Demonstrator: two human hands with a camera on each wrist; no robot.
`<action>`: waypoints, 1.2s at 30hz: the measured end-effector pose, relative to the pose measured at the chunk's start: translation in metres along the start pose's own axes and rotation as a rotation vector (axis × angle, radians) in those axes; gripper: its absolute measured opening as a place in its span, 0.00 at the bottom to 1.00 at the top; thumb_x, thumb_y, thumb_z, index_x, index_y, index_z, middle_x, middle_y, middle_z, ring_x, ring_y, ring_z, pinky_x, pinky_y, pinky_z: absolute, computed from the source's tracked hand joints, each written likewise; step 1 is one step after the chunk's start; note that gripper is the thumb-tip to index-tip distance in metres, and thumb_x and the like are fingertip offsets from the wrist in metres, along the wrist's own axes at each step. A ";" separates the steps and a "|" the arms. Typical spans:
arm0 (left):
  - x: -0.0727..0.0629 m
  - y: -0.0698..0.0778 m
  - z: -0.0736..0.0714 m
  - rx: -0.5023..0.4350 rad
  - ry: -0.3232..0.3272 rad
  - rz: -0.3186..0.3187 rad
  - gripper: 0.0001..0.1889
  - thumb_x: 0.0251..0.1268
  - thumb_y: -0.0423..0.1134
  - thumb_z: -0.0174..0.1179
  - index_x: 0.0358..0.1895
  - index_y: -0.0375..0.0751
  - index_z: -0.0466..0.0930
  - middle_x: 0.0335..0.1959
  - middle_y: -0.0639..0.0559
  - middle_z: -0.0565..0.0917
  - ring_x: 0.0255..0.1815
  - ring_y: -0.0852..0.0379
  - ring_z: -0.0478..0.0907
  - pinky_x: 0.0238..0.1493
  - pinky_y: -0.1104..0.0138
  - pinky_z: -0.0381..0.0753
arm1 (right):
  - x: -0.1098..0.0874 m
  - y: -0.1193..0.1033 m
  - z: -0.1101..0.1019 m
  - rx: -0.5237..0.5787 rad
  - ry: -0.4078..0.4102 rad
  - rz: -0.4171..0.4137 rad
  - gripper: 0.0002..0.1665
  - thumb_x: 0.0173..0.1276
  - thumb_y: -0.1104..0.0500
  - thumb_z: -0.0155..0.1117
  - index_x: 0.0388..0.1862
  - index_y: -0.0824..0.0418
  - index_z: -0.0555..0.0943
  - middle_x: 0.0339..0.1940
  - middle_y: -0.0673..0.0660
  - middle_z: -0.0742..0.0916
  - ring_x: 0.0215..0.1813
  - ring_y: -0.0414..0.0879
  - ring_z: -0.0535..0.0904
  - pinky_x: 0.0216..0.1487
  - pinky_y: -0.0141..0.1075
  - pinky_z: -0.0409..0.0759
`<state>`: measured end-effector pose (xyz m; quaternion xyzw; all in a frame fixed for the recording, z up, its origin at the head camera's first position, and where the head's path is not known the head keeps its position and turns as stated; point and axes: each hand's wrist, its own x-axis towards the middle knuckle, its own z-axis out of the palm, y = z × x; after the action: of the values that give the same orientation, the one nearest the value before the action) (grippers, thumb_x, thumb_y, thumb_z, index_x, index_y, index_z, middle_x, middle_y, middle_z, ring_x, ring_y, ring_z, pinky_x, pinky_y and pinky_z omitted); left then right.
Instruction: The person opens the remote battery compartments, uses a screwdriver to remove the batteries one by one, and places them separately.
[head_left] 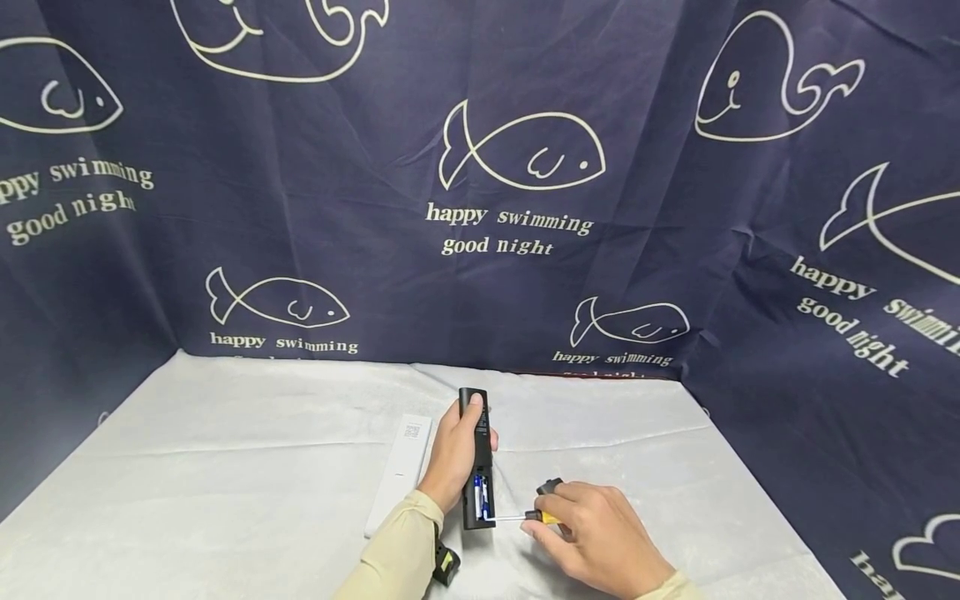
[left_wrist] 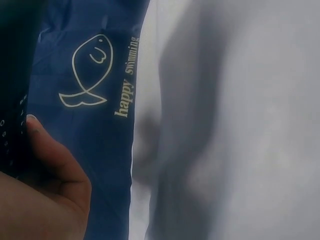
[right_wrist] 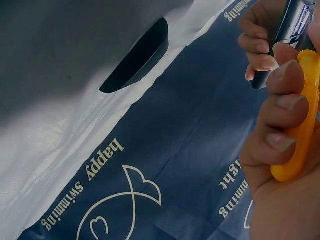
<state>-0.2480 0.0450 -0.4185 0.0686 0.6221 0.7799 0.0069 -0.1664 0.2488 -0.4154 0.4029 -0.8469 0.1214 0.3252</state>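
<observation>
My left hand grips a black remote control upright over the table, its back turned toward me and the thumb lying along its upper part. The battery compartment at its lower end is uncovered, and blue batteries sit inside. My right hand holds a screwdriver by its yellow handle, fingers curled round it. Its thin metal shaft points left, with the tip at the compartment's bottom end, by the batteries. In the left wrist view, small buttons show on the dark remote.
A long white box with a printed code lies left of the remote. A black cover-like piece rests on the white tablecloth, beyond my right hand. Dark blue fabric with fish drawings surrounds the table's back and sides.
</observation>
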 end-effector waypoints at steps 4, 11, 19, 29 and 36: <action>0.000 0.000 0.000 0.003 0.001 0.003 0.26 0.81 0.56 0.43 0.50 0.31 0.71 0.20 0.48 0.79 0.21 0.57 0.72 0.25 0.68 0.72 | 0.000 0.000 0.000 -0.004 -0.004 0.002 0.11 0.66 0.44 0.70 0.28 0.46 0.81 0.21 0.40 0.76 0.23 0.29 0.67 0.21 0.26 0.66; 0.000 0.001 0.000 0.047 0.000 0.021 0.24 0.80 0.57 0.45 0.49 0.36 0.74 0.20 0.47 0.79 0.21 0.56 0.73 0.26 0.68 0.71 | 0.000 0.000 0.000 -0.041 -0.021 -0.025 0.11 0.67 0.44 0.68 0.29 0.46 0.82 0.21 0.38 0.73 0.22 0.29 0.65 0.20 0.26 0.66; 0.001 0.002 0.001 0.100 -0.004 0.043 0.25 0.79 0.59 0.45 0.48 0.38 0.75 0.20 0.47 0.79 0.20 0.56 0.73 0.25 0.68 0.72 | 0.002 -0.001 0.000 -0.060 -0.033 -0.045 0.12 0.68 0.43 0.68 0.30 0.47 0.83 0.21 0.38 0.72 0.22 0.29 0.64 0.20 0.26 0.66; 0.001 0.003 0.002 0.070 0.012 0.029 0.23 0.81 0.56 0.44 0.50 0.37 0.75 0.20 0.47 0.79 0.21 0.56 0.73 0.26 0.67 0.71 | 0.002 0.000 -0.001 -0.067 -0.018 -0.035 0.12 0.67 0.43 0.69 0.29 0.47 0.83 0.22 0.38 0.73 0.22 0.29 0.65 0.20 0.26 0.66; 0.001 0.000 0.000 0.065 -0.001 0.021 0.24 0.80 0.56 0.45 0.48 0.37 0.75 0.20 0.48 0.78 0.21 0.57 0.72 0.26 0.68 0.71 | 0.000 -0.001 0.000 -0.048 -0.022 -0.015 0.10 0.63 0.45 0.72 0.29 0.47 0.84 0.23 0.39 0.78 0.23 0.30 0.70 0.21 0.28 0.70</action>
<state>-0.2486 0.0455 -0.4182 0.0757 0.6465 0.7592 -0.0034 -0.1656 0.2475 -0.4152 0.4029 -0.8500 0.0940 0.3261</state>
